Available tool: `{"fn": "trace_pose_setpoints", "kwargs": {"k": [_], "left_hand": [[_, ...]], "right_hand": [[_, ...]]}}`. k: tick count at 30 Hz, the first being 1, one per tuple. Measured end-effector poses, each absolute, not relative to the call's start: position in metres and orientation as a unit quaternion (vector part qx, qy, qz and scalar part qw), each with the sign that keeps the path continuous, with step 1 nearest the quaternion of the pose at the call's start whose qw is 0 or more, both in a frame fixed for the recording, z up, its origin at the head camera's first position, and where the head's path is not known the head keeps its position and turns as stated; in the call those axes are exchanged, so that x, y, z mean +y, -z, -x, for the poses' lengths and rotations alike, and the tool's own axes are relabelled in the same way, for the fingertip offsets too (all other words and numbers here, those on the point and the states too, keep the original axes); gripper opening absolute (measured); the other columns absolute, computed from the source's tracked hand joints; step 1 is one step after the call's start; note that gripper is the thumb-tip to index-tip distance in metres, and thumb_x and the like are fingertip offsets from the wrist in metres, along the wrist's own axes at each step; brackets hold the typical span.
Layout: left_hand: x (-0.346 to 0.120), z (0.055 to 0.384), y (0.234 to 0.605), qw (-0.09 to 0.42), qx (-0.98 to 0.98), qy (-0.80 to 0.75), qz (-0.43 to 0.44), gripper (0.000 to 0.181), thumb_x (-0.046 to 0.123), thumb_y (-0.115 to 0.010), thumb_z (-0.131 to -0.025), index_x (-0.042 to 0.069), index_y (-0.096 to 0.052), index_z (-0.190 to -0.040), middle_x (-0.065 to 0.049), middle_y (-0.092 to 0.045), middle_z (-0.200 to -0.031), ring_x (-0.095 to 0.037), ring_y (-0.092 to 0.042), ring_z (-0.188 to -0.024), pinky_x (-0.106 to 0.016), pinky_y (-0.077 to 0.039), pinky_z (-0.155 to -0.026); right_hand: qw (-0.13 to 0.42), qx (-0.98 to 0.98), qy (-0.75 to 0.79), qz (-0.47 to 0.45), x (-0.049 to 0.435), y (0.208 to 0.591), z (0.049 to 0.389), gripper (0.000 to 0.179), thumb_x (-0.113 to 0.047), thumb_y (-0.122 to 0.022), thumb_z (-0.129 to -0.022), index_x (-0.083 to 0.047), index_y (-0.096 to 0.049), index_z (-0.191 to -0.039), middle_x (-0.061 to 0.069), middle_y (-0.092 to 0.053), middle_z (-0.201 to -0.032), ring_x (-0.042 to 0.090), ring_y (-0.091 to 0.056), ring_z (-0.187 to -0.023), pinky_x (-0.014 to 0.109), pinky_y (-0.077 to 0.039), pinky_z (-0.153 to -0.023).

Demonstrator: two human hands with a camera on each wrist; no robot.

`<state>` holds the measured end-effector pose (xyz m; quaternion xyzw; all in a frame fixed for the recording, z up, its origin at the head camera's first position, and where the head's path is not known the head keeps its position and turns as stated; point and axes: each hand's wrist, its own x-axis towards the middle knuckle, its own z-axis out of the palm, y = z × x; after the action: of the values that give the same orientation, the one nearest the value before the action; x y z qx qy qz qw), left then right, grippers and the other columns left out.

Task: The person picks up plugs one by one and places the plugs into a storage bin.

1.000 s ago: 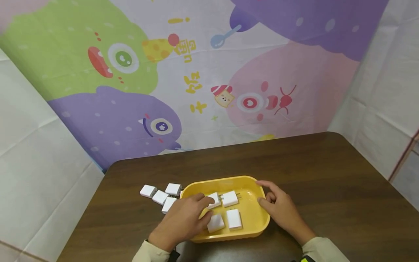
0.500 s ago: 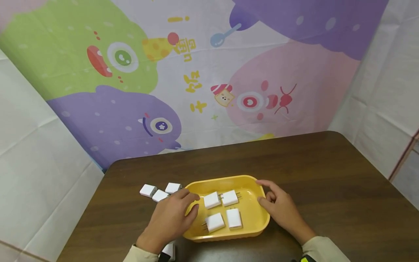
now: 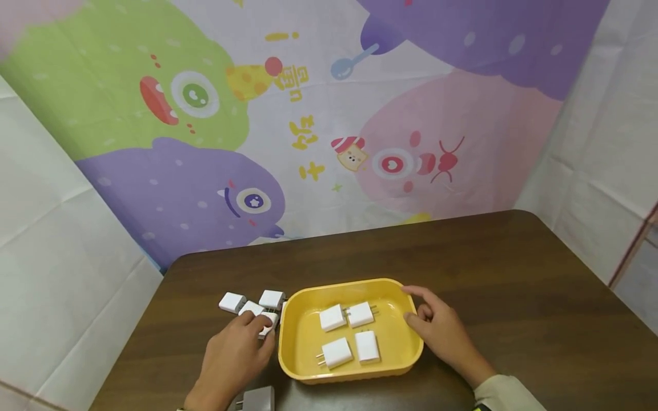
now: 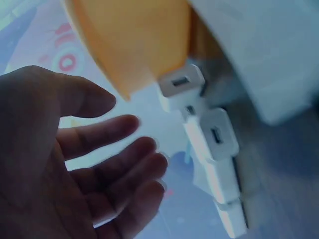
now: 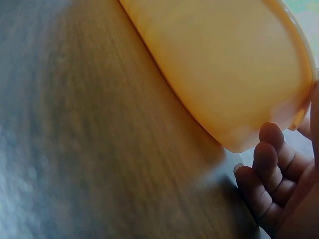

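Observation:
My left hand (image 3: 233, 354) is over a cluster of white plug chargers left of the yellow plastic tray (image 3: 351, 378). Its fingertips overlap the nearest charger (image 3: 269, 324) in the head view. The left wrist view shows the left hand (image 4: 109, 154) with thumb and fingers spread apart, nothing between them, beside the chargers (image 4: 219, 134). My right hand (image 3: 444, 331) holds the tray's right end, thumb and index finger at the rim. Its other fingers (image 5: 266, 154) bend against the outer wall. Inside the tray lie several white chargers (image 3: 367, 346), apart from the hands.
Another charger (image 3: 259, 399), greyish with prongs facing left, lies near the front of the dark wooden table (image 3: 514, 274). More chargers (image 3: 232, 302) lie left of the tray. A cartoon-printed cloth (image 3: 319, 200) hangs behind the table; pale sheets flank it.
My left hand has moved from inside the tray, left across its rim, down to the chargers on the table. A charger inside the tray was let go. The right hand stays at the rim.

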<state>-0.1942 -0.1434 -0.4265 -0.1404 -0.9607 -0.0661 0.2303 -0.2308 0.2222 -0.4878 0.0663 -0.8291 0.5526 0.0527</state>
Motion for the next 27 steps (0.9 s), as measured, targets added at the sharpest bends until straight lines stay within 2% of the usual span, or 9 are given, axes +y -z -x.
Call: {"fn": "trace_pose_setpoints", "kwargs": {"k": [4,9,15,20,27], "left_hand": [[-0.152,0.189,0.432,0.193,-0.974,0.054,0.106,0.015,0.023,-0.076,-0.08,0.015,-0.073,-0.092,-0.002,-0.061,-0.086,-0.023,-0.064,-0.077,-0.044,-0.05,-0.052],[-0.159,0.184,0.435,0.115,-0.991,0.042,0.061,0.025,0.027,-0.074,-0.083,0.013,-0.072,-0.104,-0.011,-0.063,-0.101,-0.033,-0.064,-0.092,-0.053,-0.052,-0.059],[-0.162,0.185,0.441,0.042,-0.998,0.03,0.039,0.033,0.034,-0.075,-0.085,0.012,-0.07,-0.11,-0.013,-0.062,-0.106,-0.035,-0.063,-0.094,-0.055,-0.052,-0.065],[-0.163,0.185,0.445,0.027,-0.998,0.03,0.047,0.037,0.041,-0.074,-0.086,0.013,-0.07,-0.11,-0.013,-0.062,-0.106,-0.035,-0.063,-0.095,-0.057,-0.051,-0.066],[-0.162,0.186,0.449,0.024,-0.998,0.02,0.056,0.038,0.04,-0.076,-0.084,0.013,-0.069,-0.11,-0.013,-0.061,-0.103,-0.035,-0.062,-0.093,-0.056,-0.051,-0.065]], "right_hand": [[0.052,-0.828,-0.555,-0.063,0.222,0.488,0.231,0.044,-0.009,-0.071,-0.088,-0.024,-0.062,-0.128,-0.003,-0.041,-0.063,0.007,-0.036,-0.051,0.022,-0.031,-0.048],[0.051,-0.829,-0.554,-0.063,0.222,0.488,0.231,0.044,-0.009,-0.071,-0.088,-0.024,-0.062,-0.129,-0.002,-0.041,-0.063,0.008,-0.036,-0.051,0.022,-0.031,-0.048],[0.054,-0.829,-0.553,-0.065,0.222,0.489,0.232,0.044,-0.009,-0.071,-0.088,-0.024,-0.062,-0.129,-0.002,-0.041,-0.063,0.007,-0.036,-0.051,0.022,-0.031,-0.047],[0.055,-0.829,-0.552,-0.065,0.222,0.489,0.232,0.044,-0.008,-0.071,-0.088,-0.023,-0.062,-0.129,-0.003,-0.041,-0.062,0.007,-0.035,-0.051,0.022,-0.031,-0.047],[0.048,-0.831,-0.551,-0.061,0.222,0.488,0.231,0.044,-0.009,-0.071,-0.089,-0.023,-0.062,-0.129,-0.002,-0.041,-0.063,0.008,-0.036,-0.052,0.022,-0.031,-0.048]]}}
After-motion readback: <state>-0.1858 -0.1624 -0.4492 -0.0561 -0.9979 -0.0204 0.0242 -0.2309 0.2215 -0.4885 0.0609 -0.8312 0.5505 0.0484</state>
